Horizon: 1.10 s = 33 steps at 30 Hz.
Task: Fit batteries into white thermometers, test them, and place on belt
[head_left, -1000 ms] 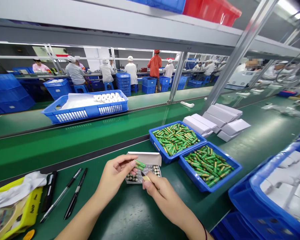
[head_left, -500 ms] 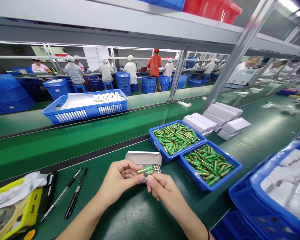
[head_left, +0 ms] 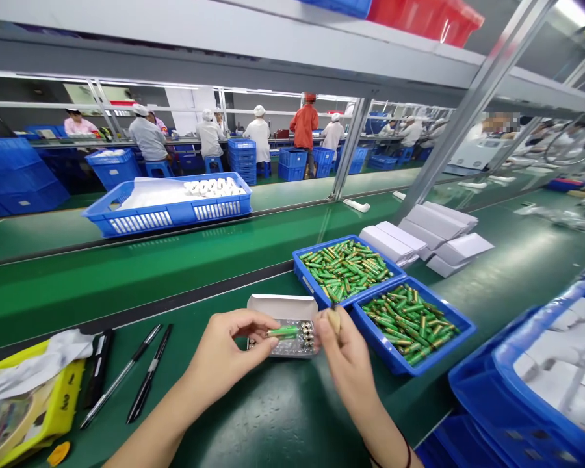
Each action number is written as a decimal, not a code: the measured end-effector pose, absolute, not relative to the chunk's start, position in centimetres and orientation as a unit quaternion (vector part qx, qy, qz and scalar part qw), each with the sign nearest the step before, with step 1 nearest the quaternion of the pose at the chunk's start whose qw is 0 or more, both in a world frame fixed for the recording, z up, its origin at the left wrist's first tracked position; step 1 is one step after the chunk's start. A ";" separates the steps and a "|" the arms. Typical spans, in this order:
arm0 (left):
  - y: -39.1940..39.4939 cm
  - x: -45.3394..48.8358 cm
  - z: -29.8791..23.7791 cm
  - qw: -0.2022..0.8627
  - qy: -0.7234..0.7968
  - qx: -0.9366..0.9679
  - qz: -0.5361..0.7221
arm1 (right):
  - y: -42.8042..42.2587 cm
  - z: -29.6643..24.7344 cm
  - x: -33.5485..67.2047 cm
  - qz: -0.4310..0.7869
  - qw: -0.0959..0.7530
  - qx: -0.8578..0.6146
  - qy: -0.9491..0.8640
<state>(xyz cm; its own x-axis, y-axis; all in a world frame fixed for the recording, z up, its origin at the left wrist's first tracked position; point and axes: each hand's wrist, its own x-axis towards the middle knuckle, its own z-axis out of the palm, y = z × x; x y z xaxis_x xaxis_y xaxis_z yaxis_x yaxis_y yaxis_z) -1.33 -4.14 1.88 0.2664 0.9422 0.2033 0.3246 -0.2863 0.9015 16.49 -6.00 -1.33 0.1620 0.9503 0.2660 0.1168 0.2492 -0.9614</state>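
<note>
- A bare stretch of counter (head_left: 258, 416) opens in front of a white box (head_left: 297, 354), leaving a low approach to its near wall.
- The left hand (head_left: 224, 344), fingers around a green battery (head_left: 285, 333), obstructs the box's left end; a raised lid (head_left: 283, 305) screens the far side.
- The right hand (head_left: 346, 351), gripping a small tool (head_left: 335, 318), fills the way between box and trays; its height above the counter is hard to judge from this angle.
- The far tray (head_left: 307, 281) and near tray (head_left: 380, 348) sit edge to edge, white cartons (head_left: 436, 224) crowding behind.
- Two pens (head_left: 151, 374) lie leftward, a blue bin (head_left: 478, 390) bounds the right, and a shelf (head_left: 199, 26) spans overhead.
</note>
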 end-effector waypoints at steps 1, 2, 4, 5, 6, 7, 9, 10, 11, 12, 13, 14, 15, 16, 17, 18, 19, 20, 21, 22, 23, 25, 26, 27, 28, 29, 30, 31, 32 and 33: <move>-4.2 -1.2 1.6 0.345 0.441 0.718 0.414 | -5.9 -1.5 16.1 0.450 0.575 -0.450 -0.514; -4.4 -1.0 1.4 0.305 0.421 0.742 0.423 | -5.7 -1.6 15.8 0.521 0.568 -0.410 -0.488; -4.5 -0.6 1.0 0.253 0.380 0.780 0.427 | -5.6 -1.9 15.2 0.606 0.552 -0.366 -0.441; -4.6 -0.5 0.9 0.250 0.365 0.791 0.422 | -5.6 -1.9 15.1 0.628 0.547 -0.358 -0.422; -4.6 -0.4 1.0 0.263 0.357 0.796 0.411 | -5.6 -2.0 15.2 0.645 0.543 -0.352 -0.406; -4.6 -0.5 1.1 0.290 0.357 0.796 0.394 | -5.7 -1.9 15.3 0.660 0.538 -0.347 -0.393; -4.4 -0.7 1.6 0.362 0.369 0.779 0.354 | -5.9 -1.8 15.6 0.684 0.522 -0.338 -0.381; -4.3 -1.0 1.8 0.401 0.379 0.760 0.343 | -6.0 -1.8 15.8 0.691 0.509 -0.338 -0.386; -4.0 -1.2 2.0 0.435 0.390 0.735 0.343 | -6.2 -1.7 16.0 0.692 0.495 -0.342 -0.400; -3.7 -1.5 2.1 0.460 0.402 0.707 0.355 | -6.3 -1.7 16.2 0.687 0.480 -0.349 -0.420; -3.4 -1.9 2.2 0.467 0.417 0.683 0.376 | -6.4 -1.7 16.4 0.669 0.470 -0.363 -0.448; -3.1 -2.2 2.2 0.454 0.437 0.667 0.398 | -6.4 -1.7 16.8 0.631 0.469 -0.387 -0.482; -2.8 -2.5 2.1 0.426 0.459 0.662 0.413 | -6.3 -1.6 17.4 0.571 0.478 -0.423 -0.517; -2.5 -2.8 2.0 0.390 0.482 0.667 0.414 | -6.2 -1.6 18.2 0.486 0.492 -0.470 -0.549; -2.3 -3.0 1.8 0.358 0.501 0.680 0.399 | -5.9 -1.6 19.3 0.381 0.502 -0.525 -0.571; -2.1 -3.1 1.4 0.334 0.516 0.697 0.370 | -5.6 -1.5 20.5 0.267 0.503 -0.581 -0.581; -2.0 -3.1 1.0 0.319 0.527 0.714 0.334 | -5.3 -1.5 22.0 0.158 0.491 -0.634 -0.576; -1.9 -3.0 0.6 0.308 0.533 0.729 0.300 | -4.9 -1.6 23.6 0.070 0.474 -0.676 -0.561; -1.9 -2.9 0.1 0.293 0.537 0.743 0.273 | -4.5 -1.7 25.2 0.004 0.455 -0.704 -0.545; -1.8 -2.7 -0.4 0.272 0.540 0.755 0.255 | -4.2 -1.9 26.7 -0.040 0.435 -0.721 -0.538; -1.8 -2.5 -0.9 0.247 0.539 0.766 0.248 | -3.8 -2.2 28.2 -0.067 0.413 -0.732 -0.538; -1.7 -2.2 -1.7 0.201 0.525 0.790 0.247 | -3.4 -2.8 30.5 -0.092 0.365 -0.743 -0.553; -1.6 -2.1 -2.0 0.185 0.514 0.801 0.246 | -3.2 -3.2 31.2 -0.103 0.345 -0.746 -0.560; -1.5 -2.0 -2.2 0.173 0.505 0.811 0.241 | -3.2 -3.4 31.6 -0.115 0.331 -0.746 -0.566; -1.5 -2.0 -2.4 0.160 0.498 0.821 0.230 | -3.2 -3.6 31.8 -0.128 0.326 -0.743 -0.570; -1.4 -1.9 -2.5 0.146 0.495 0.830 0.213 | -3.3 -3.7 31.6 -0.138 0.329 -0.737 -0.574; -1.4 -1.8 -2.6 0.130 0.493 0.839 0.191 | -3.4 -3.7 31.1 -0.143 0.341 -0.728 -0.578; -1.4 -1.7 -2.5 0.116 0.490 0.848 0.165 | -3.6 -3.5 30.3 -0.140 0.360 -0.715 -0.584; -1.5 -1.6 -2.5 0.105 0.485 0.857 0.140 | -3.8 -3.3 29.4 -0.127 0.381 -0.699 -0.592; -1.5 -1.5 -2.3 0.099 0.480 0.863 0.121 | -4.1 -3.1 28.2 -0.104 0.401 -0.680 -0.605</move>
<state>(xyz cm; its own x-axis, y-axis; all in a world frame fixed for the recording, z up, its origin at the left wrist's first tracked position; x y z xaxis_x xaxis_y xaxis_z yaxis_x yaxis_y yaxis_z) -1.50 -1.54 -2.34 0.5093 0.8530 0.1138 0.8053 -0.5190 0.2865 28.20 -4.11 -3.13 0.2473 0.7396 0.6260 0.9058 0.0529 -0.4203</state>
